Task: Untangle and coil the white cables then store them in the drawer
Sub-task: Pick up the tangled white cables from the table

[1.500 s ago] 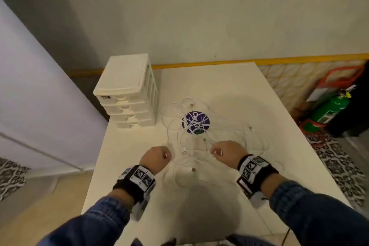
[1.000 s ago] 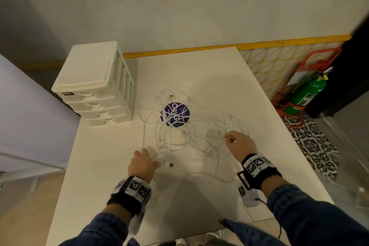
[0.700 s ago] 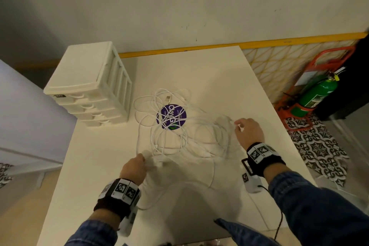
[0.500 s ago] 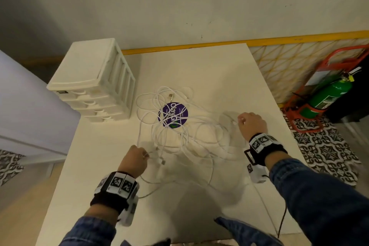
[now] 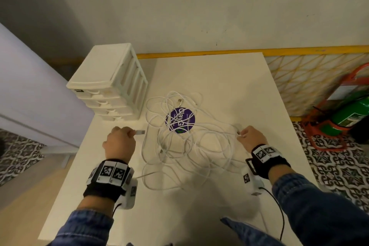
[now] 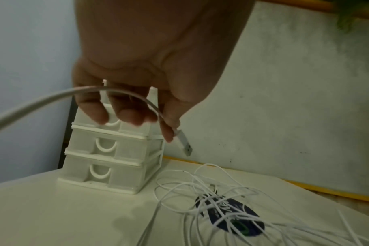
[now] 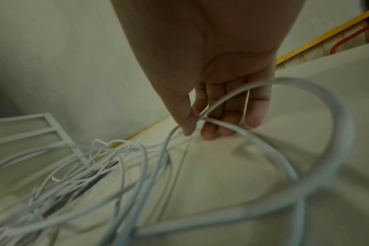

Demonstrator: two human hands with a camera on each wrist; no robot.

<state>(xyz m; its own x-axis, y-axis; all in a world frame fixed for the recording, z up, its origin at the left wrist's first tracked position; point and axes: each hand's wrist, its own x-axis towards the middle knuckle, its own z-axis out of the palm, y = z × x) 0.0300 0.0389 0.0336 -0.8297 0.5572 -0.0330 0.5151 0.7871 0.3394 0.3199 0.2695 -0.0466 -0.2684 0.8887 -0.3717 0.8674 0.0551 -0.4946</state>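
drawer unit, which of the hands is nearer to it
Left. The left hand holds a cable end just in front of the drawer unit; the right hand is across the tangle.

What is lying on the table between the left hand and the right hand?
In the head view, the tangle of white cables lies between the left hand and the right hand, partly over a purple round sticker on the table.

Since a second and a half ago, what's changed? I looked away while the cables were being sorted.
The hands moved apart: the left hand went left, now pinching a cable's plug; the right hand went right, gripping strands at the edge of the cables, which got pulled wider. The drawers are closed as before and the purple sticker hasn't moved.
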